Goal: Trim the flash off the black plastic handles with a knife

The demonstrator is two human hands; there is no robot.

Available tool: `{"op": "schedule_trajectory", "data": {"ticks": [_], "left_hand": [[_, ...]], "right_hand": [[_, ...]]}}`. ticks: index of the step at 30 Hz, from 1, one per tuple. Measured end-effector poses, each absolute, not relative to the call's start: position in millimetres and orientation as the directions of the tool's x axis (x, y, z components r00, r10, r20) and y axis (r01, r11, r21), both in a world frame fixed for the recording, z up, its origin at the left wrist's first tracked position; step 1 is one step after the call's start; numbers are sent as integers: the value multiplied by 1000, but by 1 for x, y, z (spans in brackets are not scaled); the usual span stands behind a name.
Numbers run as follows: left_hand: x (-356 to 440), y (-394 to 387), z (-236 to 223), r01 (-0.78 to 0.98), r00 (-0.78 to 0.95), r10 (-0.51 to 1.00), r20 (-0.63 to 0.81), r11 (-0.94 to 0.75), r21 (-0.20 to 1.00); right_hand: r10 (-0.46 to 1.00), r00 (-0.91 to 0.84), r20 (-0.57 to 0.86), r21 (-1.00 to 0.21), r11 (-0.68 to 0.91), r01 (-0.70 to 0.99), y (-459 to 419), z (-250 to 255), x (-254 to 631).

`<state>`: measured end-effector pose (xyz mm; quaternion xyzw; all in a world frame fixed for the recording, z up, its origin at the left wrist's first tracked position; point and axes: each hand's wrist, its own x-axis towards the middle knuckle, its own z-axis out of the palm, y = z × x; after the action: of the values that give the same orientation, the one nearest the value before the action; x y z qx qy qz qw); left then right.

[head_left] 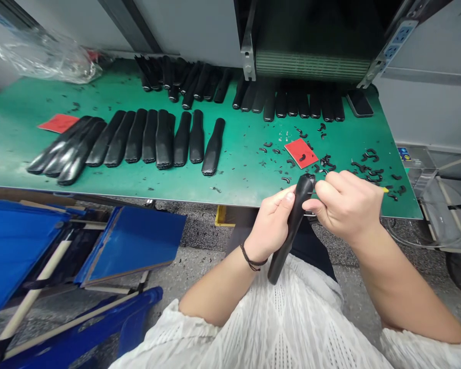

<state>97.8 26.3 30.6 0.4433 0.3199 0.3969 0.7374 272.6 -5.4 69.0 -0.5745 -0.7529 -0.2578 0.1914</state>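
Note:
My left hand (272, 223) is wrapped round a long black plastic handle-shaped part (282, 259), held tilted in front of my body with its wider end up. At that upper end my right hand (348, 202) is closed in a fist, thumb towards the part. A yellow end of a slim tool (385, 190) pokes out behind the right fist; the rest of the tool is hidden by the fingers. Beyond the hands, a red square pad (301, 153) lies on the green table (246, 179), with curled black scraps (326, 163) around it.
A row of black parts (140, 136) lies on the left of the table, with more parts (292, 102) along the back. A phone (360, 103) rests at the back right. Another red pad (58, 123), a clear plastic bag (57, 59) and blue bins (138, 241) are to the left.

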Motion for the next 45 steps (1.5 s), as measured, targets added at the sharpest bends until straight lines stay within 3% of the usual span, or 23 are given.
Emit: {"op": "schedule_trajectory", "data": {"ticks": [5, 10, 27, 38, 45], "left_hand": [[98, 31, 27, -277, 463, 882, -93, 243, 930], [95, 38, 32, -270, 404, 910, -94, 216, 938], [102, 50, 47, -478, 416, 851, -320, 504, 719], [92, 72, 52, -512, 274, 917, -289, 393, 764], [91, 82, 45, -578, 200, 904, -378, 420, 699]], "right_hand": [[756, -305, 580, 115, 295, 949, -12, 59, 261], [806, -333, 488, 16, 374, 927, -21, 51, 244], [807, -383, 449, 0, 429, 904, -37, 38, 227], [824, -434, 365, -104, 500, 860, -52, 35, 212], [795, -445, 411, 23, 479, 877, -54, 40, 211]]}}
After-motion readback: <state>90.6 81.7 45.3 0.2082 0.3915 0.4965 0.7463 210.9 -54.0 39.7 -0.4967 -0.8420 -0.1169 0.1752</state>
